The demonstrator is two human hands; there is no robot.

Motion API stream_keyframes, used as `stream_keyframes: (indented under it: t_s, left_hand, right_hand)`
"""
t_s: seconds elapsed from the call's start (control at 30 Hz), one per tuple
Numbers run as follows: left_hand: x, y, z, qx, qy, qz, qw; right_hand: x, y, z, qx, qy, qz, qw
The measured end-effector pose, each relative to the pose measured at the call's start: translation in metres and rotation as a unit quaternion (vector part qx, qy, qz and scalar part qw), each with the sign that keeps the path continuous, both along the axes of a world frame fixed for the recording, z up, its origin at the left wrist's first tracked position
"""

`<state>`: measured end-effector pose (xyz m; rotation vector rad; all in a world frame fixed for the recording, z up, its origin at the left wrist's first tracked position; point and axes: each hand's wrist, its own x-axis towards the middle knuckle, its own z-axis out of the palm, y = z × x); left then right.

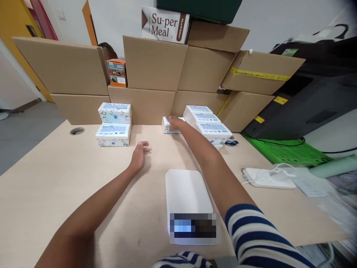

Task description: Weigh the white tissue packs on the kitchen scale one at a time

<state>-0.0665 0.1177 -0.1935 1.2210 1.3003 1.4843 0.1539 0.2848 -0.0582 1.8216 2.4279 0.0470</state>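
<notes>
My right hand (175,123) reaches to the back of the table, its fingers over the top and front of a white tissue pack (166,127) that lies against the cardboard boxes. Just right of it are several more tissue packs (214,129), stacked and lined up from back to front. My left hand (138,154) holds nothing and rests near the tabletop with its fingers apart. To its left, more tissue packs (113,134) with blue print stand in a stepped pile. A white scale-like device (188,191) lies in front of me, its display blurred.
Cardboard boxes (142,106) form a wall along the table's back edge, with an orange box (117,73) on them. At right are a white power strip (267,178), a green crate (290,150) and a large black machine (315,100). A cable hole (77,131) sits at back left.
</notes>
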Motion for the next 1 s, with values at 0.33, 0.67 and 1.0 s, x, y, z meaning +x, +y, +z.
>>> stream_keyframes:
  t_s: [0.33,0.67,1.0]
  left_hand:
    - [0.000,-0.003,-0.001,0.004,0.016,-0.012,1.000]
    - [0.015,-0.011,0.005,-0.025,0.010,-0.007,1.000]
    - [0.009,-0.011,0.008,-0.023,0.042,0.053,0.997]
  right_hand:
    - [-0.004,-0.008,0.002,0.010,-0.018,-0.024,1.000]
    - [-0.035,-0.058,0.015,0.038,0.013,0.112,0.993]
    - [-0.160,-0.104,-0.005,-0.012,0.059,0.270,0.961]
